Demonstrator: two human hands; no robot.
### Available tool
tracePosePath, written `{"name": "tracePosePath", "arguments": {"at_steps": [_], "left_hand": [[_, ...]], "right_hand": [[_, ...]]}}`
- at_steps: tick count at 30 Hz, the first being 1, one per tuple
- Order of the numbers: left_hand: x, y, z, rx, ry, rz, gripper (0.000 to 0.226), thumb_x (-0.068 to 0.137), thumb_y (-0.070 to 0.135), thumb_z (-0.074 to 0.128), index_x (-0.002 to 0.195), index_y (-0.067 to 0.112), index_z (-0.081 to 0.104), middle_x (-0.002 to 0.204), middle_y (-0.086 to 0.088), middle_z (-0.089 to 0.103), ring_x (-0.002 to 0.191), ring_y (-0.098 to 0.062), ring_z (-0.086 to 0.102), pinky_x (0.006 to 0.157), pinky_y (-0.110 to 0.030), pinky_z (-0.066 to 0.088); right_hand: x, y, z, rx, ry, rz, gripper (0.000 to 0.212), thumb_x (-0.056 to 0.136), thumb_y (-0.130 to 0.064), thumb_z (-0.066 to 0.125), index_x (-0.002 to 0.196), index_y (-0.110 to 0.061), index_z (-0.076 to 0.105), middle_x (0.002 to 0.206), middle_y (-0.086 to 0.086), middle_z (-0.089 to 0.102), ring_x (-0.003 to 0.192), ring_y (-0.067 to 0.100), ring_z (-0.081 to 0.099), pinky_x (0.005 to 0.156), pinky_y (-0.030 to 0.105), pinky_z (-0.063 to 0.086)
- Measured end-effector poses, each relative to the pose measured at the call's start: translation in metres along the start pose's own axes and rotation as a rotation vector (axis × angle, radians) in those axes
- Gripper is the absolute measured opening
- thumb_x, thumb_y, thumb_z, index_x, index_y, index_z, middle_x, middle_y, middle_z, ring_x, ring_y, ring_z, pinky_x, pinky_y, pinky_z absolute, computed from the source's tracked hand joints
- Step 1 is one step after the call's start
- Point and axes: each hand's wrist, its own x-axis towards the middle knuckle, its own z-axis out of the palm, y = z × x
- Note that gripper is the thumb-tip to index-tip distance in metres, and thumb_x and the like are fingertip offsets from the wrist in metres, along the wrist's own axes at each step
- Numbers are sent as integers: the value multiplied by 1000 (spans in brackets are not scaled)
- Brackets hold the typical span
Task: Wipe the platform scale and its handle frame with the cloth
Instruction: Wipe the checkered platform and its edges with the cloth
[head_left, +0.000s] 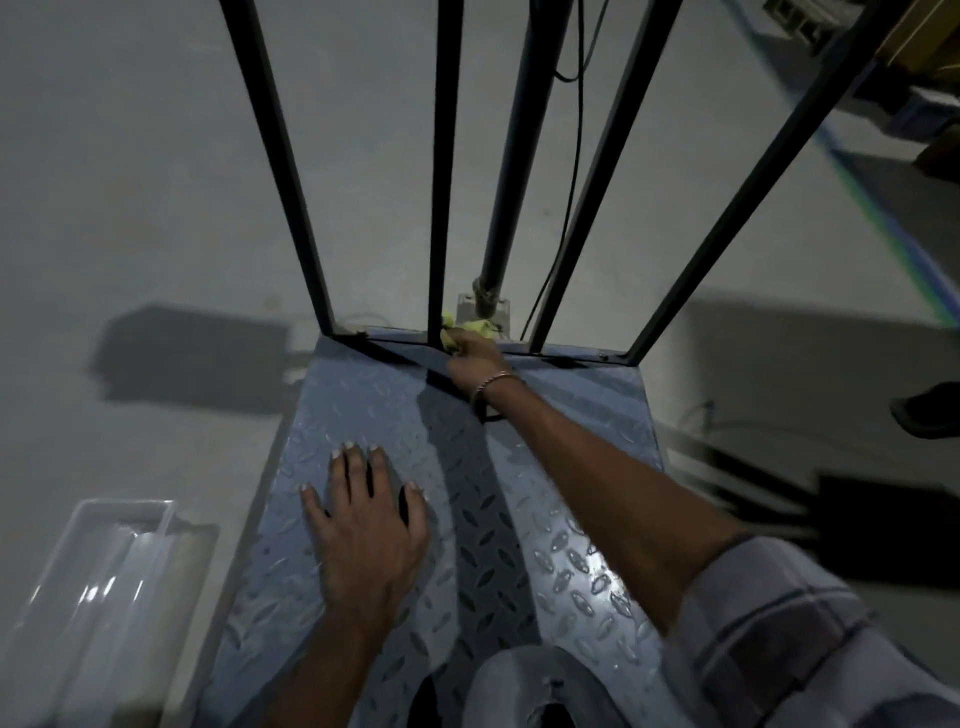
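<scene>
Scale (524, 499) lies on the grey floor (130, 182), its platform a blue-grey checker plate that runs from the near edge of the view to the frame (444, 182) at the far end. Frame consists of dark upright bars rising from the far edge of the platform; four bars are visible, spreading outward toward the top of the view. A thicker round post (511, 156) stands just behind the frame on a small base bracket, with a thin black cable (569, 171) hanging beside it.

Right hand (475, 358) reaches forward to the foot of the frame, between the second and third bars. Its grip is clamped on the cloth (478, 327), a yellow wad bunched under the fingers and pressed against the base of the second bar where it meets the platform edge. A metal bracelet (493, 382) sits on the right wrist; a checked sleeve (779, 623) covers the upper forearm.

Left hand (366, 525) rests palm-down on the platform, on its left half, well apart from the cloth. Fingers are straight and spread, holding nothing.

A clear plastic tray (104, 587) lies on the floor just left of the platform. A dark shoe (930, 410) shows at the right edge. Edges of the view are blurred.
</scene>
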Motion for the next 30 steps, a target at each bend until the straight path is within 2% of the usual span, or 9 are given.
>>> {"name": "tracePosePath", "arguments": {"at_steps": [4,6,8,12,16,19,23,26,30], "left_hand": [[0,-1,-7,-57,-32,4,67,101,50,38,154,11,48,160,-15,47,149,-33,39,120,-62,26],[4,-18,-8,-100,-45,96,69,100,56,39,154,15,49,161,-11,47,149,-31,42,118,-55,32],[12,-49,-6,-155,-73,251,69,100,58,41,155,17,49,162,-8,45,149,-29,44,118,-47,39],[10,-96,-2,-207,-32,449,64,103,49,44,157,16,46,163,-5,43,149,-25,44,121,-43,38],[10,-93,-1,-199,43,266,64,99,47,51,153,12,51,159,-10,49,147,-28,47,122,-46,35],[11,-94,-3,-189,58,205,66,97,47,53,152,9,52,158,-12,50,147,-28,46,124,-45,31],[12,-95,1,-262,59,197,65,98,45,50,152,9,52,159,-10,49,147,-26,46,120,-48,38],[12,-96,5,-274,59,206,65,98,45,47,152,8,51,159,-10,49,147,-27,47,119,-50,39],[12,-96,2,-247,32,204,69,98,49,47,153,8,50,161,-9,47,149,-27,44,121,-50,38]], "right_hand": [[-2,23,-22,-119,156,-11,46,92,2,52,137,-6,59,142,18,55,133,36,52,111,34,40],[-5,23,-8,-220,130,23,50,92,-2,54,142,-6,52,146,23,49,135,43,47,115,43,38],[-6,20,12,-302,65,94,49,95,-12,56,143,-7,51,144,24,50,131,44,49,109,49,42],[-26,-18,29,-278,58,51,27,97,-11,52,119,-1,63,120,23,67,110,39,65,92,43,54],[-26,-62,30,-183,261,-123,27,92,-11,56,118,-3,62,119,21,64,105,39,63,75,39,50],[-1,-77,37,-269,381,-225,49,88,0,55,137,-1,53,136,21,55,124,39,53,91,44,52],[20,-69,84,-521,115,-84,44,101,-3,39,144,5,44,157,30,34,152,38,24,109,51,42],[17,-85,109,-386,85,-60,32,103,-5,41,130,-1,56,136,23,58,126,37,55,94,44,48],[19,-94,77,-135,56,-74,27,95,-5,52,119,0,64,121,24,66,112,40,64,83,39,51]]}}
